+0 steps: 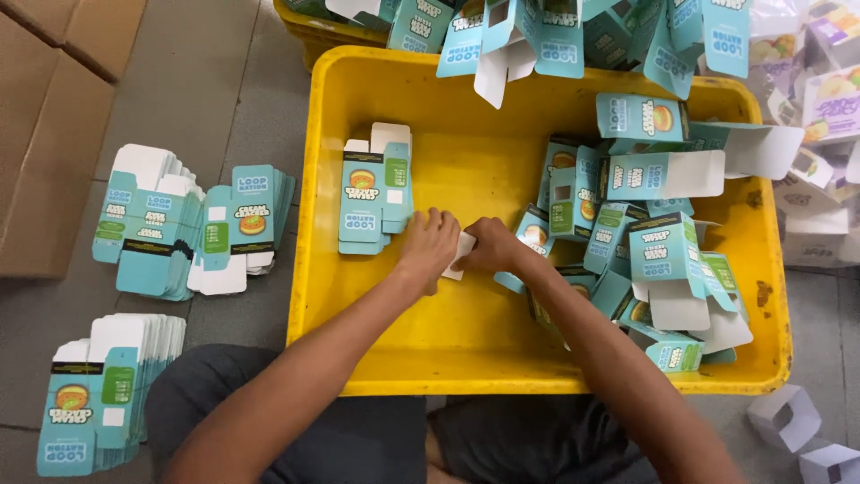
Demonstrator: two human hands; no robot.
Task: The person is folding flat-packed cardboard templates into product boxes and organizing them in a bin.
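My left hand (428, 245) and my right hand (491, 246) meet over the middle of a yellow plastic bin (466, 358). Together they grip one small teal and white carton (460, 254), of which only a white flap shows between the fingers. Just left of my left hand lies a short stack of flat teal cartons (376, 193) on the bin floor. To the right of my right hand, a loose heap of opened-up teal cartons (645, 224) fills the bin's right half.
Two piles of flat teal cartons lie on the grey floor at the left: one fanned out (184, 224), one nearer me (103, 390). Brown cardboard (45, 108) sits at top left. A second yellow crate (322, 31) with cartons stands behind. White boxes (788, 417) lie at the lower right.
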